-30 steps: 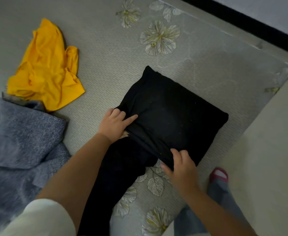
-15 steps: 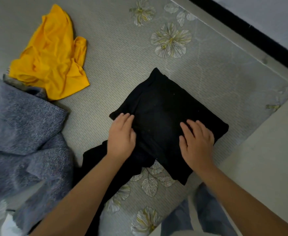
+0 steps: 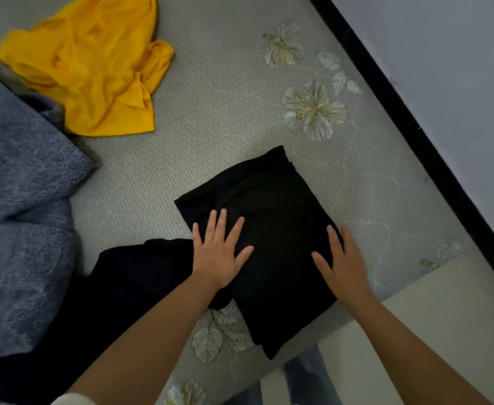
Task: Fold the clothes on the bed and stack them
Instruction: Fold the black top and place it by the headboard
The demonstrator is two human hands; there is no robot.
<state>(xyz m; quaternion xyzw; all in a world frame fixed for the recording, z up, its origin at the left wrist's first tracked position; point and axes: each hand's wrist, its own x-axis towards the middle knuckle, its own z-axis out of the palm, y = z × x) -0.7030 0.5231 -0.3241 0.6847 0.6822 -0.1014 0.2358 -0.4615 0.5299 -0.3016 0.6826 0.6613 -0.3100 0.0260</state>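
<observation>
Grey floral bed (image 3: 225, 118) | left hand (image 3: 219, 252), right hand (image 3: 343, 263): grip released since a second ago, palms flat on folded black garment (image 3: 272, 217) | fold finished, stacking next | yellow shirt (image 3: 93, 68), grey sweater (image 3: 20, 200) beyond its left, unfolded

I'm looking into a home bedroom: under my hands (image 3: 280, 258) lies a bed (image 3: 210, 147) in a grey flower-printed sheet, loose clothes (image 3: 91, 74) heaped up and to the left of them, pale floor (image 3: 444, 331) to their right
</observation>
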